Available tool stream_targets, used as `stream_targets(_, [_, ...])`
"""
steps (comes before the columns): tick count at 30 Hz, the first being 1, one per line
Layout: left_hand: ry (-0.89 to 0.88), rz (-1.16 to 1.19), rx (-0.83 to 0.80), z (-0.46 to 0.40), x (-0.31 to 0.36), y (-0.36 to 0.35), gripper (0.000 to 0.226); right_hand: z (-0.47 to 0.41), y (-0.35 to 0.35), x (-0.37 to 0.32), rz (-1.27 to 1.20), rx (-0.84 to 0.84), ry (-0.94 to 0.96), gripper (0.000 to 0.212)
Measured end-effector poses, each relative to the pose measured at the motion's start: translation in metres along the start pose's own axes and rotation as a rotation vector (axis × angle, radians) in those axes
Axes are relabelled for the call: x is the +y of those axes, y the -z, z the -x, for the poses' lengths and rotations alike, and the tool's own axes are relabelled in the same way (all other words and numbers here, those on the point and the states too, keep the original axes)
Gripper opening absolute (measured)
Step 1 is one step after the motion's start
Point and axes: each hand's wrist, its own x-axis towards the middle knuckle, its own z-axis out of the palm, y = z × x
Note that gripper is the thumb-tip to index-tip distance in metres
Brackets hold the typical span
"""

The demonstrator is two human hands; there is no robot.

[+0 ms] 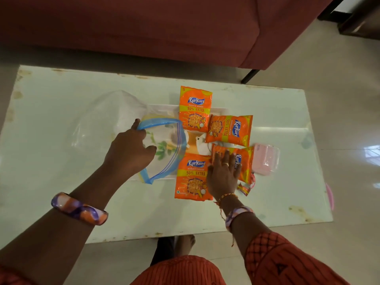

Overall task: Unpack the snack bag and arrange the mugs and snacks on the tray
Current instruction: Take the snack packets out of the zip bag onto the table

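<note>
Snack packets going onto tray, bag nearly unpacked.
Left hand point(131, 151) pinches clear blue-zip plastic bag point(115, 128) rim; right hand point(224, 171) spread flat on orange snack packet point(244, 161). Best: square it beside neighbours, leaving mug room.

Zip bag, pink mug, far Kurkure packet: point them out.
zip bag point(164, 122), head view, blue zipper rim.
pink mug point(266, 159), head view, its side.
far Kurkure packet point(195, 108), head view, front middle.
</note>
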Motion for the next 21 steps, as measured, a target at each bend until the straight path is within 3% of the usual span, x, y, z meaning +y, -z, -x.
stream_targets(3, [0.001, 0.008, -0.003, 0.001, 0.002, -0.002, 0.042, -0.008, 0.010, 0.023, 0.096, -0.050, 0.105, 0.050])
stream_targets(7, [-0.004, 0.015, -0.006, 0.002, 0.002, -0.002, 0.041, -0.024, 0.028, 0.027, 0.089, 0.067, 0.221, 0.045])
stream_targets(10, [-0.004, -0.002, 0.002, 0.001, 0.002, -0.002, 0.029, -0.048, 0.033, 0.018, 0.153, -0.017, 0.210, 0.045])
stream_targets(13, [0.006, -0.015, 0.026, -0.001, 0.002, -0.002, 0.039, -0.070, 0.035, 0.010, 0.174, -0.102, 0.166, 0.051])
stream_targets(19, [-0.001, -0.020, 0.023, -0.002, 0.000, 0.001, 0.037, -0.084, 0.047, 0.006, 0.151, -0.133, 0.129, 0.054])
stream_targets(21, [0.000, -0.006, 0.002, -0.002, 0.001, 0.002, 0.023, -0.075, 0.046, 0.006, 0.165, -0.104, 0.143, 0.053])
